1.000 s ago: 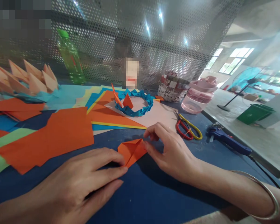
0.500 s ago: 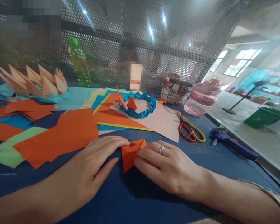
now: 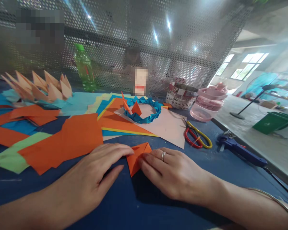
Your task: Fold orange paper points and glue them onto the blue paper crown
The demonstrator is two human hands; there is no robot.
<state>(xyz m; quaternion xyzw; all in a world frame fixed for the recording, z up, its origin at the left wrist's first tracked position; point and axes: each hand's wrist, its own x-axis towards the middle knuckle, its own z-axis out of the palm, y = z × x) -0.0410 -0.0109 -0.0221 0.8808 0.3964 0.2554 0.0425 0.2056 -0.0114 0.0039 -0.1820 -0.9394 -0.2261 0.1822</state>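
Note:
A small folded piece of orange paper [image 3: 134, 161] lies on the blue tabletop between my hands, its point toward me. My right hand [image 3: 174, 172], with a ring on one finger, has its bent fingers closed on the paper's right side; its fingertips hide part of the folds. On the other side, my left hand [image 3: 98, 175] rests with fingers stretched out and thumb apart, the fingertips touching the paper's upper left corner. Beyond them, a ring of folded blue paper [image 3: 144, 118] with two orange points on its left side sits on a stack of paper sheets [image 3: 171, 129].
Orange paper sheets [image 3: 84, 134] and a green sheet [image 3: 12, 156] spread at left, before a peach pointed paper piece [image 3: 55, 92]. A green bottle [image 3: 85, 70] stands behind. Scissors [image 3: 198, 135], a blue glue gun [image 3: 242, 150], a woven basket [image 3: 180, 97] and a pink container [image 3: 207, 103] are right.
The dark gap in the folded orange paper's upper left has narrowed, and the paper looks flatter. My right fingers have shifted slightly over it. The whole view has moved a little.

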